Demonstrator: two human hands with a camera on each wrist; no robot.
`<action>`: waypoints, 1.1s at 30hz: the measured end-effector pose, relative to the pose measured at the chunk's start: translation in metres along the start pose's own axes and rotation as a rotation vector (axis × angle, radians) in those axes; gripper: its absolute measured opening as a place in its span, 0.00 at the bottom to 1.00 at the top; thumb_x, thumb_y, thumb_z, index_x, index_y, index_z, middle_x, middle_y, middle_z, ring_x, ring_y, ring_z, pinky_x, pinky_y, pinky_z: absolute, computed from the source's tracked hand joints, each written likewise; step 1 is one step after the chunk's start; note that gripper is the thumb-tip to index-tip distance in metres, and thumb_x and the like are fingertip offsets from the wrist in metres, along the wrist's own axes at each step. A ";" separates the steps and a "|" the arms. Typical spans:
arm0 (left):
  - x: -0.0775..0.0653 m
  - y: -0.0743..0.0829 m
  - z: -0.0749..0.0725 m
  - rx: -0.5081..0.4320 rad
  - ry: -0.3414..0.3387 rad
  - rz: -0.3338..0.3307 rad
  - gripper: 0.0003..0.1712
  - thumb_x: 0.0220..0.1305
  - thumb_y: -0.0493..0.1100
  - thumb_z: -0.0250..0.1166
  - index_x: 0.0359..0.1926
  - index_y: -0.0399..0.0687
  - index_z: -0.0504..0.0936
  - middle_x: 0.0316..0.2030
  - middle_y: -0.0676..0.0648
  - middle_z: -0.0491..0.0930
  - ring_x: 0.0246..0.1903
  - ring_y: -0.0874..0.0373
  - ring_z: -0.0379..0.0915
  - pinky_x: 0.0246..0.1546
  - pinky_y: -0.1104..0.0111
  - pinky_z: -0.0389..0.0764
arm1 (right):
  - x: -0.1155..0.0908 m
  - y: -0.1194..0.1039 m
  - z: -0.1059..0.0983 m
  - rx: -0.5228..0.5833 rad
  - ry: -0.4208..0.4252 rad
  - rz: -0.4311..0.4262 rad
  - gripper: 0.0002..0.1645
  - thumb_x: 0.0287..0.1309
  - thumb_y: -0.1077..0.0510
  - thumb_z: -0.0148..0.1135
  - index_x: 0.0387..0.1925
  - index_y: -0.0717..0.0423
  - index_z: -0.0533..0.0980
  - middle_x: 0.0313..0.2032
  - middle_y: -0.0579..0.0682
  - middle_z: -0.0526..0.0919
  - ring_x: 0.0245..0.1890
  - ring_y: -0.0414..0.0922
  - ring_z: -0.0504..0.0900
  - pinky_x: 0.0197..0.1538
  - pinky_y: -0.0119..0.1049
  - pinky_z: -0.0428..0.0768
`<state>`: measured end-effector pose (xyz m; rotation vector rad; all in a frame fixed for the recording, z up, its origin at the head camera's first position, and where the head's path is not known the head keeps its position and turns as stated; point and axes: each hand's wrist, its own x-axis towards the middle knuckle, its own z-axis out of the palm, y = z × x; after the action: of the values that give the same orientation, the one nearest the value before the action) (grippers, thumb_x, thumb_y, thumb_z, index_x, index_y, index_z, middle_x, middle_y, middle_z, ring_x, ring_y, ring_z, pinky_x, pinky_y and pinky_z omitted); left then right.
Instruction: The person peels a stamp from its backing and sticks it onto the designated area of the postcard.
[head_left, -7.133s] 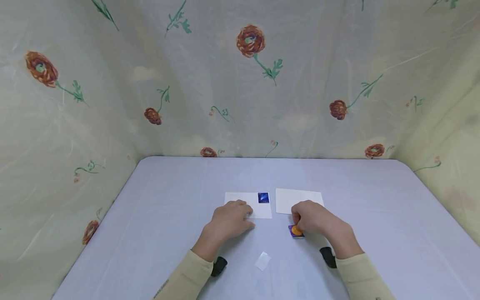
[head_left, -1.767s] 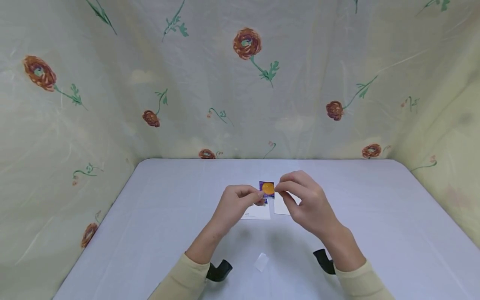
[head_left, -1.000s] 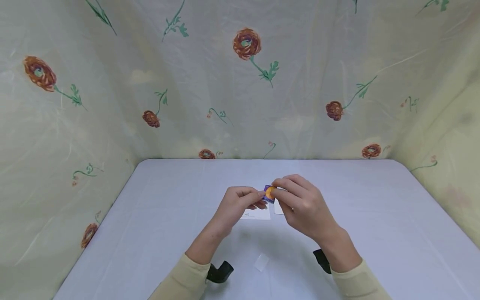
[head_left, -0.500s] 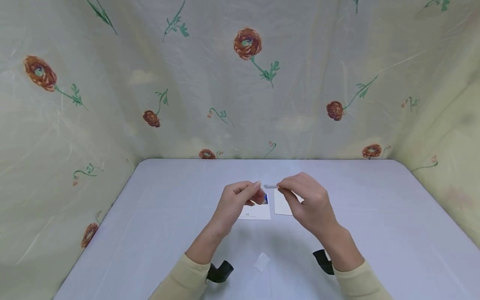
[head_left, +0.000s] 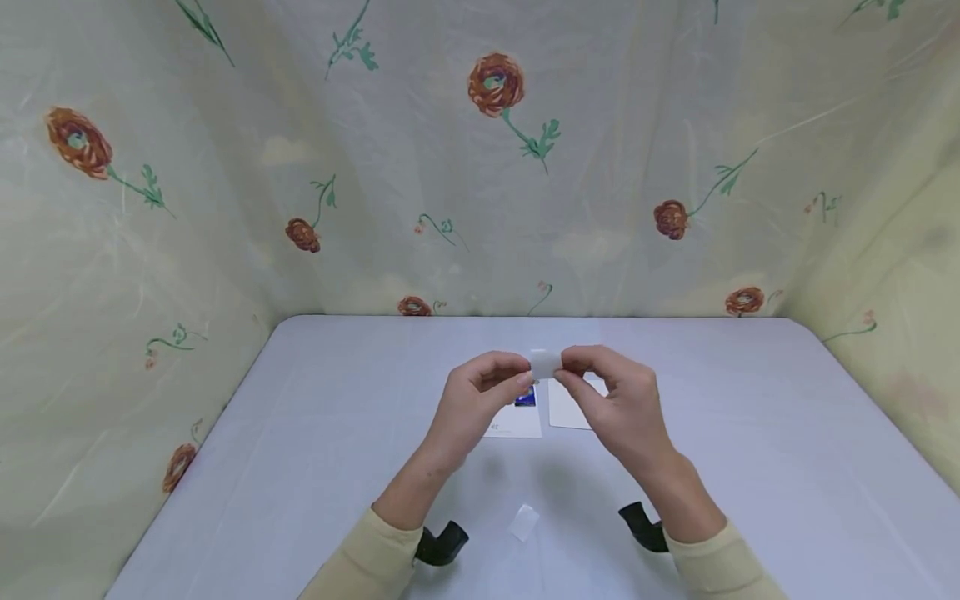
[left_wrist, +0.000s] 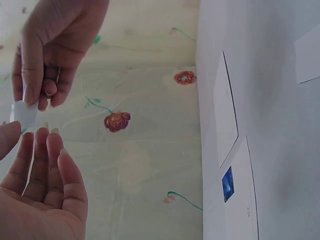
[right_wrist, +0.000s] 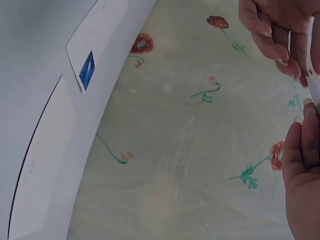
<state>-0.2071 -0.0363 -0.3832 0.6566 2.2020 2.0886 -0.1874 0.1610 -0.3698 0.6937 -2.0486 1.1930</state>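
Both hands are raised over the far middle of the table around a small square stamp (head_left: 545, 364), its plain white back facing the head camera. My right hand (head_left: 626, 408) pinches its right edge between thumb and forefinger. At the opposite edge, the thumb and forefinger of my left hand (head_left: 476, 404) pinch it too. In the left wrist view the stamp (left_wrist: 22, 115) shows pale between the two sets of fingertips. Beneath the hands lie two white envelopes: the left envelope (head_left: 513, 425) bears a blue stamp (head_left: 527, 396), and the right envelope (head_left: 570, 408) is partly hidden by my right hand.
A small white paper scrap (head_left: 524, 522) lies on the white table (head_left: 360, 383) nearer the body. Black wrist mounts stick out below both sleeves, the left mount (head_left: 442, 543) and the right mount (head_left: 641, 527). A flower-printed curtain (head_left: 390, 167) hangs behind the table.
The purple and orange stamp was picked up from the table near the right envelope, brought between both hands and turned over, so its white back now shows. The paper scrap stayed put.
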 end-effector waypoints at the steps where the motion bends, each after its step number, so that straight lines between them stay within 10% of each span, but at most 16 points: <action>1: 0.000 0.000 0.000 0.004 0.004 0.007 0.14 0.68 0.47 0.65 0.50 0.47 0.83 0.47 0.46 0.84 0.44 0.59 0.81 0.48 0.65 0.83 | 0.000 -0.001 0.001 0.011 -0.008 0.013 0.13 0.51 0.72 0.71 0.39 0.58 0.84 0.35 0.49 0.88 0.34 0.36 0.81 0.47 0.19 0.79; 33: -0.003 0.001 0.004 0.110 0.019 0.074 0.09 0.67 0.45 0.66 0.43 0.47 0.87 0.39 0.45 0.87 0.37 0.59 0.83 0.43 0.70 0.84 | 0.000 -0.001 0.003 0.003 -0.064 -0.004 0.14 0.54 0.72 0.69 0.41 0.57 0.84 0.34 0.51 0.87 0.34 0.35 0.79 0.41 0.19 0.77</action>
<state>-0.2027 -0.0331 -0.3833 0.7402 2.3527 2.0263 -0.1875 0.1579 -0.3709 0.7460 -2.0971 1.1853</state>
